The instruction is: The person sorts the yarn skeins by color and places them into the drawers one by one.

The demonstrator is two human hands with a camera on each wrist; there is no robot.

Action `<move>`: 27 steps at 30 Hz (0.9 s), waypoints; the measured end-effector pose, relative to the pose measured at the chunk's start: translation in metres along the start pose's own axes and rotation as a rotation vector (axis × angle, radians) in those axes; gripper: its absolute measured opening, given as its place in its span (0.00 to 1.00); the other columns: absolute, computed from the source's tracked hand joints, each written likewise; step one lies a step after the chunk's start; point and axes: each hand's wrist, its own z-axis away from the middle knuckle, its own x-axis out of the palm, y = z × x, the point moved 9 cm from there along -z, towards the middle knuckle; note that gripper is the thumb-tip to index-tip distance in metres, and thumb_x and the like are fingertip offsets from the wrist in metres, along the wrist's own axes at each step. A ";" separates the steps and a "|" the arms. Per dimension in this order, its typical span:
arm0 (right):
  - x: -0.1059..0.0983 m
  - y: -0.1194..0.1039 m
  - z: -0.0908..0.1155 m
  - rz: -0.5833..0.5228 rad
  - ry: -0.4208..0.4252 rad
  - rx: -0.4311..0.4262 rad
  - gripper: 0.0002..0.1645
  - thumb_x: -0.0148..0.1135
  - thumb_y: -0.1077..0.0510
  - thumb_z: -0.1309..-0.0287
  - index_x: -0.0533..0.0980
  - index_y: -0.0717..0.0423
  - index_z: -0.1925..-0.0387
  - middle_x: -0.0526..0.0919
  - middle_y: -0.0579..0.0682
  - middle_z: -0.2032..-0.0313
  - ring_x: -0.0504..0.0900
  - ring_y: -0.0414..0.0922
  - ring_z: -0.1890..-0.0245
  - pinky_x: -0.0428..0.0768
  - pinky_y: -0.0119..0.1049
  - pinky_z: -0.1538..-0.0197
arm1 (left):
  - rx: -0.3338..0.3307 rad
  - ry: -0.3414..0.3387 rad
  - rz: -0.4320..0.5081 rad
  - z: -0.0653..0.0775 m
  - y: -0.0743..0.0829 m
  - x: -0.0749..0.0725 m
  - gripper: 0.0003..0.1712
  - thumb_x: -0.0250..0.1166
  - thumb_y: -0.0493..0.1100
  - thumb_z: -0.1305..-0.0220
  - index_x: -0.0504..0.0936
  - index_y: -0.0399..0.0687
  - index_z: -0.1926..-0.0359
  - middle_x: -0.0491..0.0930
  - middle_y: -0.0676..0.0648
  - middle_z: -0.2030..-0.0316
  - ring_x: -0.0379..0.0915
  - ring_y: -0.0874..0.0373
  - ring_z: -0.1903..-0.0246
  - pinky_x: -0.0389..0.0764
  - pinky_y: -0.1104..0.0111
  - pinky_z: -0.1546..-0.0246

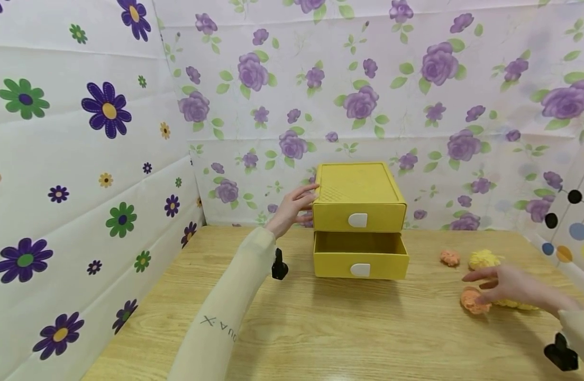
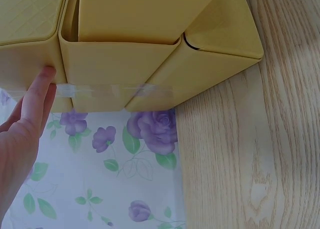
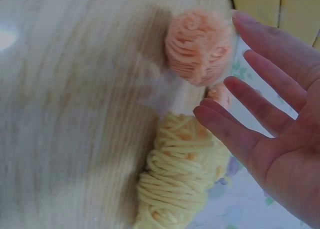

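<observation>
A yellow two-drawer box [image 1: 358, 182] stands on the table, its upper drawer closed and its lower drawer [image 1: 337, 266] pulled partway out. Straight fingers of my left hand [image 1: 291, 210] touch the box's left side near the top; the left wrist view has a fingertip against the yellow wall. Off to the right, my right hand [image 1: 511, 286] hovers with spread fingers over a peach yarn ball [image 1: 472, 303]. In the right wrist view nothing lies between those fingers [image 3: 262, 101]. Partly hidden under that hand is a yellow yarn skein [image 3: 172, 174].
Behind the right hand lie a smaller peach yarn ball [image 1: 449, 257] and another yellow yarn bundle [image 1: 483, 259]. Flowered cloth [image 1: 273, 106] hangs close behind the box, and more [image 1: 82, 185] along the left. The wooden table [image 1: 320, 328] extends in front.
</observation>
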 end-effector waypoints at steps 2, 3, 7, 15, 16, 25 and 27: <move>0.002 0.004 0.000 0.022 0.004 0.013 0.33 0.67 0.54 0.51 0.70 0.72 0.48 0.71 0.70 0.51 0.72 0.66 0.56 0.78 0.39 0.63 | -0.008 -0.018 0.004 0.004 0.006 0.003 0.27 0.52 0.42 0.32 0.61 0.45 0.34 0.64 0.39 0.48 0.65 0.42 0.51 0.66 0.48 0.52; 0.003 0.006 0.000 0.035 0.006 0.010 0.33 0.67 0.53 0.52 0.71 0.71 0.48 0.72 0.69 0.52 0.73 0.65 0.56 0.78 0.38 0.63 | -0.008 -0.020 0.006 0.004 0.006 0.003 0.27 0.52 0.42 0.32 0.61 0.45 0.34 0.64 0.38 0.48 0.65 0.42 0.52 0.66 0.48 0.51; 0.007 0.004 -0.001 0.086 0.011 -0.071 0.30 0.67 0.54 0.51 0.73 0.71 0.51 0.76 0.63 0.55 0.77 0.57 0.58 0.77 0.33 0.63 | -0.016 -0.025 0.003 0.004 0.004 0.003 0.27 0.52 0.43 0.32 0.60 0.46 0.34 0.63 0.38 0.48 0.65 0.43 0.52 0.66 0.47 0.51; 0.012 0.005 -0.001 0.070 0.026 -0.078 0.27 0.68 0.56 0.52 0.75 0.70 0.54 0.77 0.61 0.56 0.77 0.52 0.59 0.76 0.31 0.65 | -0.004 -0.029 -0.004 0.003 0.005 0.004 0.27 0.52 0.42 0.32 0.60 0.46 0.34 0.63 0.38 0.47 0.65 0.42 0.51 0.65 0.47 0.51; 0.012 0.006 -0.001 0.062 0.029 -0.068 0.27 0.68 0.56 0.52 0.74 0.71 0.54 0.77 0.62 0.56 0.77 0.54 0.59 0.76 0.31 0.65 | -0.004 -0.030 -0.006 0.003 0.005 0.004 0.27 0.51 0.42 0.32 0.60 0.46 0.34 0.63 0.38 0.47 0.64 0.42 0.51 0.65 0.47 0.51; 0.014 0.004 -0.002 0.080 0.068 -0.112 0.26 0.69 0.55 0.54 0.76 0.70 0.57 0.80 0.56 0.61 0.76 0.38 0.62 0.77 0.32 0.66 | -0.007 -0.035 -0.019 0.004 0.005 0.005 0.27 0.51 0.43 0.32 0.59 0.46 0.34 0.62 0.38 0.46 0.62 0.39 0.48 0.68 0.50 0.52; 0.014 0.003 -0.002 0.061 0.063 -0.108 0.26 0.69 0.55 0.53 0.76 0.71 0.57 0.79 0.57 0.60 0.77 0.37 0.63 0.77 0.33 0.67 | -0.008 -0.032 -0.020 0.004 0.005 0.004 0.27 0.51 0.43 0.32 0.59 0.46 0.34 0.62 0.38 0.46 0.63 0.40 0.49 0.69 0.51 0.53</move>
